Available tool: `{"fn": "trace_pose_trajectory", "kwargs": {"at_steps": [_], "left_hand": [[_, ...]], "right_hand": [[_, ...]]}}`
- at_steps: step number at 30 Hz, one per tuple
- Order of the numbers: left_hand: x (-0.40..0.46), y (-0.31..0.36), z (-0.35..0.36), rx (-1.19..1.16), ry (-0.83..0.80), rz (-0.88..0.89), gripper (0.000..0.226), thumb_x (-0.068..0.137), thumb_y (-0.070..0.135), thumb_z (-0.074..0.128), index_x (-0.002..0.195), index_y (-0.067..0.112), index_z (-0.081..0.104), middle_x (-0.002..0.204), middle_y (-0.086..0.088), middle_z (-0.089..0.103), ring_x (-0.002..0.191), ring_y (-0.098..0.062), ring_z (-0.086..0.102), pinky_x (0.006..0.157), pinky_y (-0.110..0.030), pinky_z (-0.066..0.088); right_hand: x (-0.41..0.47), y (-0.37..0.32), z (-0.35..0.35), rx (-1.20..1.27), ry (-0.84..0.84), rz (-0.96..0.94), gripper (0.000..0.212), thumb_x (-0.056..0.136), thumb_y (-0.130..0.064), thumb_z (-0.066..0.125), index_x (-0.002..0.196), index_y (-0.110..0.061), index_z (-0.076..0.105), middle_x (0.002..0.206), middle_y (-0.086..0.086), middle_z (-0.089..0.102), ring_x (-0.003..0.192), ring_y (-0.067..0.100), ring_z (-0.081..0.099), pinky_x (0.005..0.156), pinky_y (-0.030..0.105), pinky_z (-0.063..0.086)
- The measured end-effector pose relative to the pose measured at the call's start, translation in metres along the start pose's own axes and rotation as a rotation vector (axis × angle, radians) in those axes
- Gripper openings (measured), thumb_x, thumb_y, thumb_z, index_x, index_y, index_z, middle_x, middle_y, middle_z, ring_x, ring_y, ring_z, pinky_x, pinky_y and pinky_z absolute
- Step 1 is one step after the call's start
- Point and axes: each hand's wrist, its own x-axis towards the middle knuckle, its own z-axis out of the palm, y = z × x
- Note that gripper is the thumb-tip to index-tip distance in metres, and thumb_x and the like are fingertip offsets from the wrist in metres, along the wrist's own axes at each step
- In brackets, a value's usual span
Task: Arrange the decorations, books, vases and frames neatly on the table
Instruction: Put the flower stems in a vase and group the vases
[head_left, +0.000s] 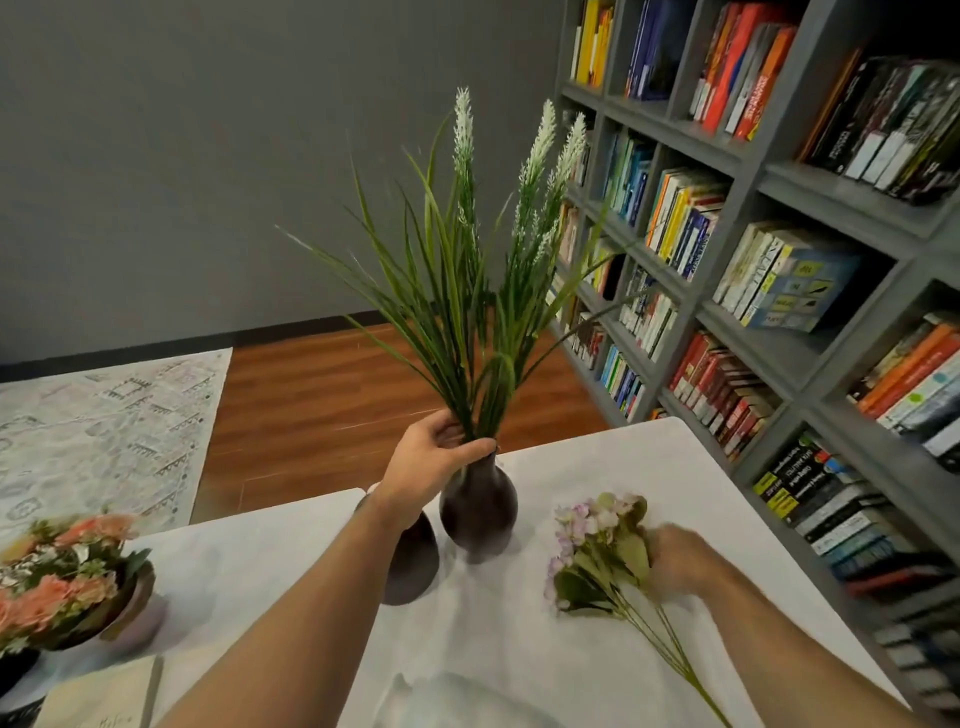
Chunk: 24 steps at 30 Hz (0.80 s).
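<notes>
A dark brown vase stands upright on the white table. My left hand grips the stems of a tall green grass bunch with white spikes right at the vase's neck. A second dark vase stands just left of it, partly hidden by my left forearm. A bunch of pale purple artificial flowers lies flat on the table to the right. My right hand is blurred and rests on the bunch's far side; its grip cannot be made out.
A bowl of orange and pink flowers sits at the table's left edge. A tan book lies at the front left. A grey bookshelf full of books runs along the right. Wooden floor and a pale rug lie beyond the table.
</notes>
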Motion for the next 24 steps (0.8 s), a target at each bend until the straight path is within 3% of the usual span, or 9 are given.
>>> {"fn": "trace_pose_trajectory", "kwargs": {"at_steps": [2,4,6,10,15,18,22,24], "left_hand": [[-0.001,-0.001,0.002,0.014,-0.005,0.008,0.033,0.076,0.002,0.081,0.104,0.017,0.072,0.099,0.003,0.078,0.095,-0.013,0.073,0.078,-0.014,0.054],[-0.001,-0.002,0.005,0.029,0.003,0.013,0.032,0.076,0.003,0.081,0.103,0.018,0.072,0.097,0.004,0.078,0.092,-0.011,0.074,0.076,-0.013,0.053],[-0.002,-0.002,0.005,0.056,0.019,0.008,0.029,0.077,0.005,0.081,0.102,0.019,0.072,0.094,0.005,0.078,0.09,-0.01,0.074,0.074,-0.012,0.053],[-0.005,-0.004,0.004,0.114,0.013,-0.036,0.033,0.076,0.003,0.081,0.105,0.016,0.071,0.096,0.002,0.078,0.093,-0.013,0.074,0.079,-0.016,0.054],[-0.009,-0.007,0.001,0.182,-0.043,-0.092,0.051,0.07,-0.013,0.076,0.112,0.016,0.069,0.106,0.001,0.076,0.107,-0.016,0.069,0.1,-0.036,0.049],[-0.008,-0.009,0.0,0.209,-0.041,-0.101,0.055,0.068,-0.016,0.075,0.111,0.018,0.069,0.109,0.003,0.075,0.11,-0.014,0.067,0.104,-0.038,0.047],[-0.011,-0.006,0.002,0.172,-0.023,-0.099,0.061,0.065,-0.019,0.074,0.109,0.023,0.069,0.107,0.005,0.075,0.105,-0.01,0.069,0.1,-0.034,0.05],[-0.012,-0.004,0.002,0.147,-0.026,-0.099,0.064,0.066,-0.022,0.071,0.109,0.026,0.068,0.104,0.009,0.076,0.102,-0.008,0.07,0.092,-0.028,0.053]], "right_hand": [[-0.005,0.02,0.022,0.023,0.028,0.1,0.055,0.071,-0.025,0.079,0.12,-0.011,0.059,0.12,0.008,0.067,0.109,0.024,0.065,0.076,0.023,0.05],[-0.006,0.035,0.035,0.119,0.073,0.15,0.075,0.069,-0.021,0.084,0.132,-0.006,0.046,0.133,0.013,0.055,0.121,0.028,0.058,0.091,0.028,0.052],[-0.01,0.041,0.044,0.133,-0.024,0.151,0.086,0.067,-0.027,0.089,0.136,-0.005,0.041,0.138,0.012,0.05,0.127,0.027,0.053,0.098,0.028,0.049],[-0.016,0.042,0.057,0.008,-0.069,0.071,0.047,0.067,-0.026,0.084,0.1,-0.015,0.052,0.115,0.003,0.06,0.102,0.02,0.061,0.068,0.024,0.048],[-0.019,0.047,0.049,0.155,-0.054,-0.056,0.011,0.071,-0.014,0.075,0.081,-0.02,0.075,0.09,-0.001,0.073,0.087,0.017,0.071,0.071,0.024,0.055],[-0.027,0.04,0.018,0.273,0.067,-0.207,0.018,0.072,-0.009,0.078,0.064,-0.024,0.072,0.078,-0.004,0.075,0.081,0.013,0.072,0.077,0.029,0.057],[-0.052,0.008,-0.037,0.451,0.175,-0.437,0.024,0.077,-0.014,0.083,0.072,-0.035,0.073,0.079,-0.011,0.076,0.078,0.006,0.072,0.073,0.024,0.051],[-0.069,-0.015,-0.059,0.576,0.263,-0.543,0.02,0.076,-0.016,0.085,0.076,-0.032,0.074,0.081,-0.009,0.076,0.079,0.007,0.072,0.078,0.027,0.052]]}}
